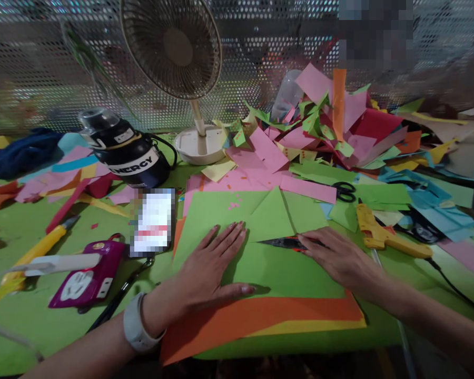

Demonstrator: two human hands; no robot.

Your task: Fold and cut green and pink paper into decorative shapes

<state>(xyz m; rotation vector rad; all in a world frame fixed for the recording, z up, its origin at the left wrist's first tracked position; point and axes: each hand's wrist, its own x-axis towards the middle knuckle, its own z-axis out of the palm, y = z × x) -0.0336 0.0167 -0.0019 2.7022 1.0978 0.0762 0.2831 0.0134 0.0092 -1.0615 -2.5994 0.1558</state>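
Observation:
My left hand (217, 263) lies flat on a large green paper sheet (284, 273), fingers spread, with a pale watch on the wrist. At the sheet's right side my right hand (335, 255) has its fingers on dark scissors with orange parts (286, 242); their blades point left and look closed. A folded green paper piece (272, 213) rests on the sheet just beyond the scissors. Small pink scraps (234, 202) are scattered near the sheet's top. Orange paper (221, 326) and yellow paper show beneath the green sheet's near edge.
A phone (153, 221), a purple device (89, 276) and a yellow-handled tool (39, 250) lie at left. Behind stand a black bottle (130, 152) and a fan (177, 50). Paper scraps (268, 150) heap at the back; a yellow glue gun (391, 237) and black scissors (345, 192) lie right.

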